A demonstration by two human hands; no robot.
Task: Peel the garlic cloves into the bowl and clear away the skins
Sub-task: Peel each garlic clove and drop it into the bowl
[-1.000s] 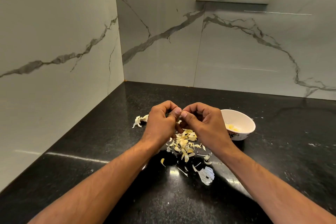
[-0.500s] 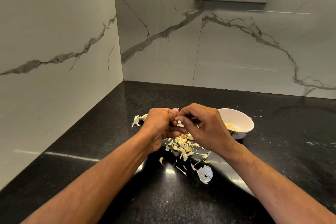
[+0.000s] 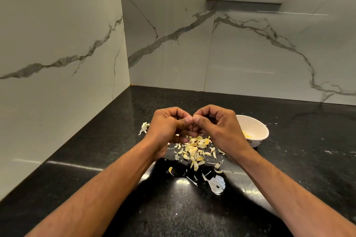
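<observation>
Both hands are up over the counter (image 3: 289, 159), thumbs tip to tip. The left hand (image 3: 167, 127) and right hand (image 3: 215, 127) have their fingers curled tight around something small between them, presumably a clove, though it's hidden and I can't tell for sure. The bowl (image 3: 258, 127) sits just right of the right hand, with yellowish peeled garlic inside. The skins (image 3: 194, 150) lie scattered under the hands, with 1 stray clump (image 3: 144, 128) to the left. A slippery clove could pop free and land among the skins, and loose flakes could drift into the bowl
</observation>
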